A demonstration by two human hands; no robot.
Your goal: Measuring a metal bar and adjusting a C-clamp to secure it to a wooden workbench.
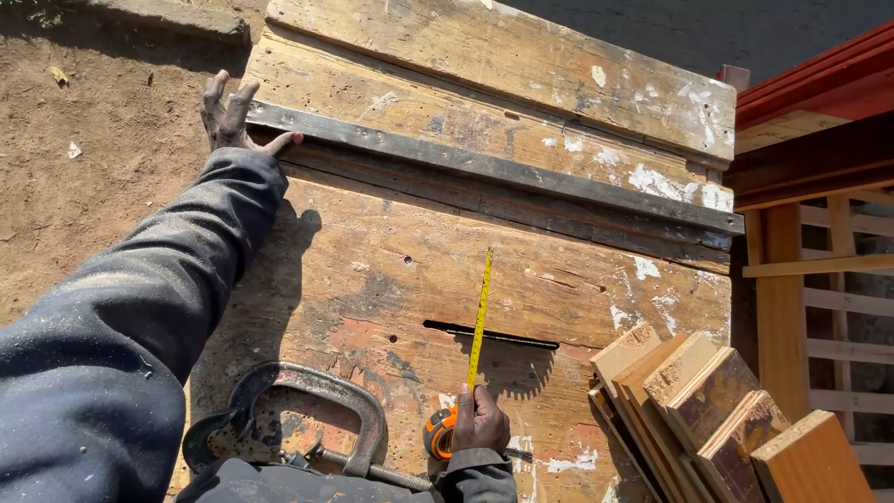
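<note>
My right hand (480,421) grips an orange tape measure case (440,433) near the bottom of a worn wooden worktable (391,270). Its yellow blade (480,317) is extended away from me across the table top, passing the saw slot (491,335). My left hand (233,116) reaches to the table's far left edge, fingers spread, resting on the end of a dark metal rail (494,170) that runs across the table. The dusty dark sleeve (140,307) covers my left arm.
A metal C-clamp (307,410) lies at the table's near left. Several short wooden boards (717,410) are stacked at the right. Red-brown wooden frames (819,186) stand further right. Bare dirt ground (93,168) lies to the left.
</note>
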